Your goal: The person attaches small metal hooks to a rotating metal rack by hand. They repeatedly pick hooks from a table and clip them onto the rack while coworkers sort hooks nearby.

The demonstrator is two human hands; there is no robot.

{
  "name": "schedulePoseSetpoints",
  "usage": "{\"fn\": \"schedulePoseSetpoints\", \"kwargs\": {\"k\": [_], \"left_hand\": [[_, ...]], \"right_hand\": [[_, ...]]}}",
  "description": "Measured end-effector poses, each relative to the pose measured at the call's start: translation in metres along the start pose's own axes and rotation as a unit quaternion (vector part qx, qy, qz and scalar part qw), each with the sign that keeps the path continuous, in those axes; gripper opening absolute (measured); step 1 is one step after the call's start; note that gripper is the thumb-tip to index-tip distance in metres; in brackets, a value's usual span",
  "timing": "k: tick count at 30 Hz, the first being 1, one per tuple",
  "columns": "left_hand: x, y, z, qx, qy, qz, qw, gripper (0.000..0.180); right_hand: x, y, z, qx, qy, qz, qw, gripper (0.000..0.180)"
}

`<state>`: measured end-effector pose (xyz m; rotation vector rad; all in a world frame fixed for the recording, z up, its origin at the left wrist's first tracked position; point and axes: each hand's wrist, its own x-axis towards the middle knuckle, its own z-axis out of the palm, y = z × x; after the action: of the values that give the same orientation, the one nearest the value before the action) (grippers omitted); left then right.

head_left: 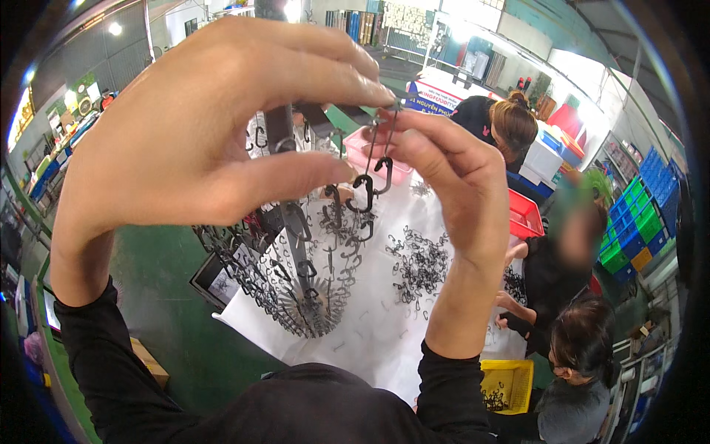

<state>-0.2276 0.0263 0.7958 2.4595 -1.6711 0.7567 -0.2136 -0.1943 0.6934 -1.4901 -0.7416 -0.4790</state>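
Observation:
Both my hands are raised in front of a dark hanging rack, whose many thin wires carry small black hooks. My left hand arches over from the left, its thumb and fingers spread apart. Its fingertips reach to the top of the thin wires, and the thumb tip lies close beside the hanging hooks. Opposite it, my right hand pinches a thin wire between thumb and fingers. From the wires at these fingertips hang black hooks. My fingers partly hide the wires' upper ends.
A white-covered table below holds a pile of black hooks. Pink basket, red tray and yellow basket stand around it. Several people sit along the right, one person's hand at the table. Crates are stacked behind.

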Motion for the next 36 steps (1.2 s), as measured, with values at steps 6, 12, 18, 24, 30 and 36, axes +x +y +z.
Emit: {"fn": "schedulePoseSetpoints", "kwargs": {"k": [6, 12, 18, 24, 30, 36], "left_hand": [[-0.005, -0.003, 0.003, -0.014, 0.017, 0.049, 0.999, 0.056], [0.001, 0.01, 0.007, 0.012, 0.037, 0.016, 0.999, 0.056], [0.01, 0.014, 0.01, -0.031, 0.044, -0.011, 0.998, 0.058], [0.009, 0.004, 0.01, -0.054, 0.048, 0.063, 0.995, 0.054], [0.005, -0.001, 0.031, -0.067, 0.11, 0.076, 0.989, 0.052], [0.013, 0.004, 0.031, -0.087, 0.114, 0.1, 0.985, 0.053]], "right_hand": [[0.001, -0.01, 0.017, -0.002, 0.028, -0.022, 0.999, 0.016], [-0.013, -0.009, -0.005, 0.012, 0.075, -0.007, 0.997, 0.016], [-0.018, -0.011, -0.003, -0.046, 0.056, 0.037, 0.997, 0.017], [-0.009, 0.0, 0.015, -0.007, 0.062, 0.0, 0.998, 0.014], [-0.016, -0.002, 0.017, 0.023, 0.134, -0.032, 0.99, 0.012], [-0.02, -0.003, 0.012, 0.073, 0.133, -0.065, 0.986, 0.014]]}}
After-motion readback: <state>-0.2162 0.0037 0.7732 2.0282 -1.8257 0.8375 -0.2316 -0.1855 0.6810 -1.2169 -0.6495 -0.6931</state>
